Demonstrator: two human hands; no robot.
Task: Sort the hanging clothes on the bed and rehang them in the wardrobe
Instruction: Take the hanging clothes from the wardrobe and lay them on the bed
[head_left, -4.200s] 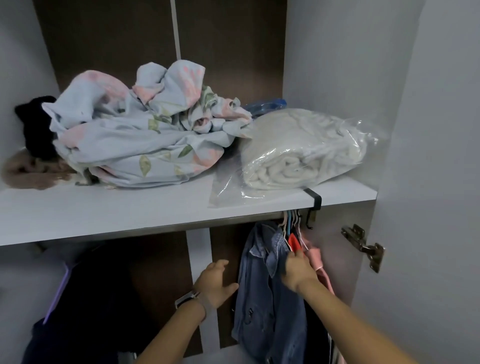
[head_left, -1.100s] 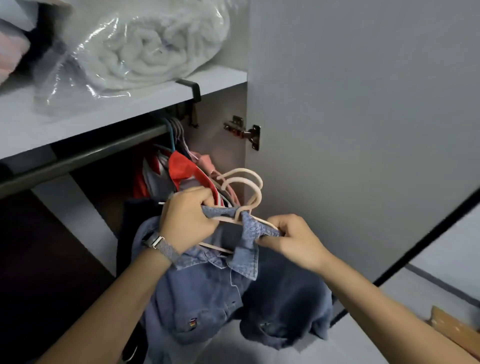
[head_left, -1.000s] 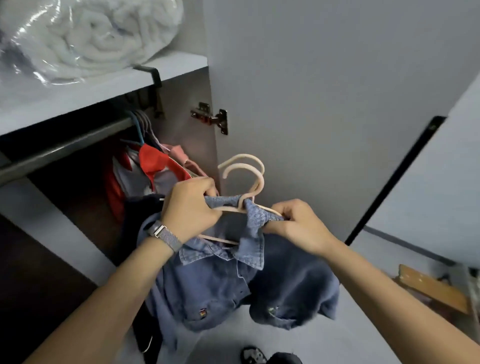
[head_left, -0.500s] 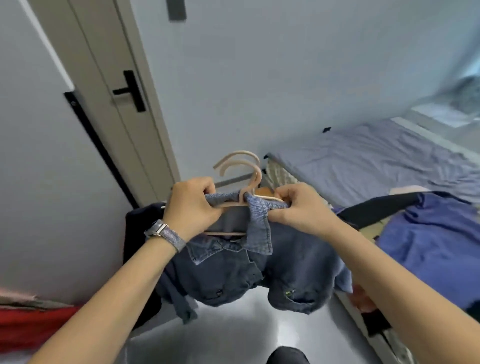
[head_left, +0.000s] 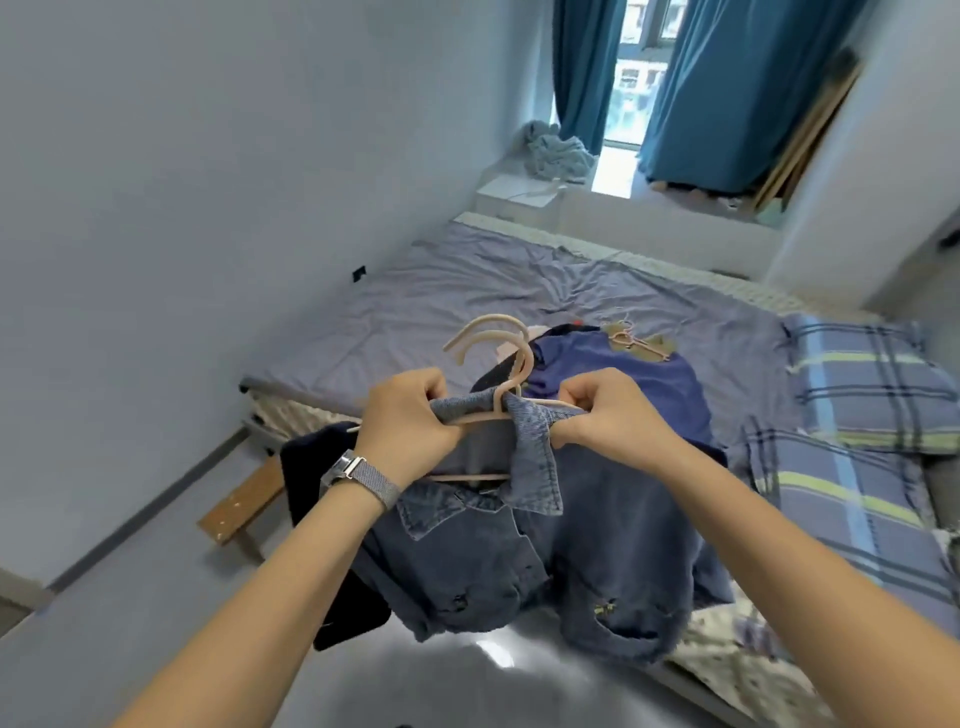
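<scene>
Denim jacket (head_left: 524, 551) on hangers (head_left: 493, 364), held over bed (head_left: 441, 291) edge; L hand (head_left: 410, 426) and R hand (head_left: 608, 415) each grip collar/hanger. Pile (head_left: 623, 374) at 12 o'clock. Best lay it flat beside pile, hooks together, w/o slipping off.

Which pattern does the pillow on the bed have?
The pillow has a blue plaid pattern with yellow-green stripes; the head view shows it.

Blue curtains (head_left: 727, 88), plaid pillows (head_left: 872, 384)
</scene>
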